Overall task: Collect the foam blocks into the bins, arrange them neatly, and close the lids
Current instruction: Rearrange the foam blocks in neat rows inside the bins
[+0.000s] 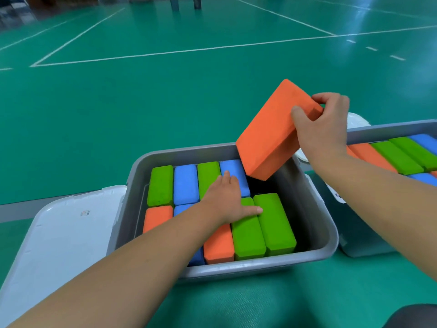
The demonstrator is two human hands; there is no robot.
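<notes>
A grey bin (314, 247) on the green floor holds two rows of green, blue and orange foam blocks standing on edge. My right hand (324, 124) grips an orange foam block (272, 131), tilted, its lower corner dipping into the gap at the bin's far right. My left hand (227, 197) lies flat with straight fingers on the packed blocks, its thumb touching a green block (274, 221) in the near row. A second grey bin (369, 132) at the right holds orange, green and blue blocks.
A white lid (54, 233) lies flat on the floor left of the near bin. Another white lid (357, 120) shows behind my right hand, between the bins. Green court floor with white lines stretches ahead. A dark shape sits at the bottom right corner.
</notes>
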